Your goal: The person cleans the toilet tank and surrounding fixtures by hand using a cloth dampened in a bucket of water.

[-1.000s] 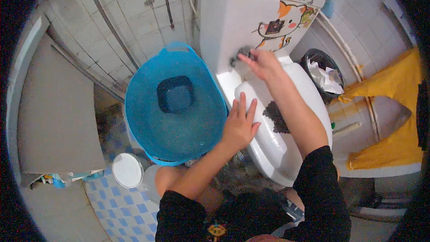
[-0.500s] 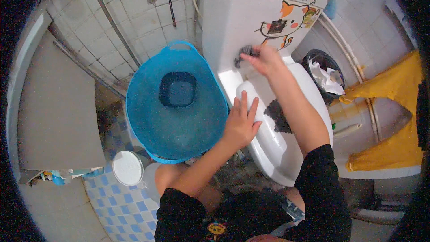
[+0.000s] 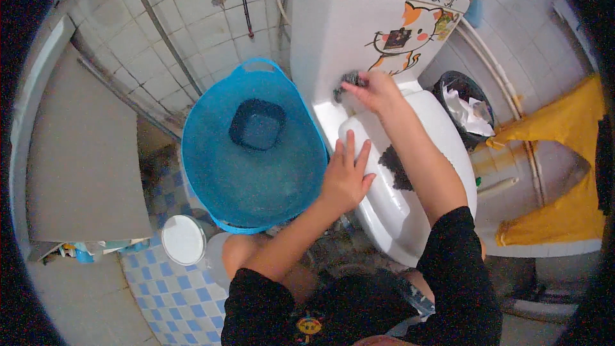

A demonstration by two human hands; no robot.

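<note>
My right hand (image 3: pixel 378 93) is closed on a dark grey, wiry scrubber (image 3: pixel 352 79), which looks like steel wool. It presses the scrubber to the lower front of the white toilet tank (image 3: pixel 320 38), just behind the seat lid. My left hand (image 3: pixel 346 176) lies with fingers spread on the near-left edge of the closed toilet lid (image 3: pixel 391 208) and holds nothing. A dark patch (image 3: pixel 396 170) shows on the lid, partly covered by my right forearm. A cat sticker (image 3: pixel 410 35) is on the tank front.
Left of the toilet stands a large blue tub (image 3: pixel 192 173) of water with a dark square basin (image 3: pixel 257 125) in it. A white-lidded bucket (image 3: pixel 183 239) is on the tiled floor. A black trash bin (image 3: pixel 442 106) and yellow cloth (image 3: pixel 551 224) are at the right.
My right hand has shifted slightly down with the scrubber along the tank's base. My left hand stays in place. The basin has turned a little in the tub's water.
</note>
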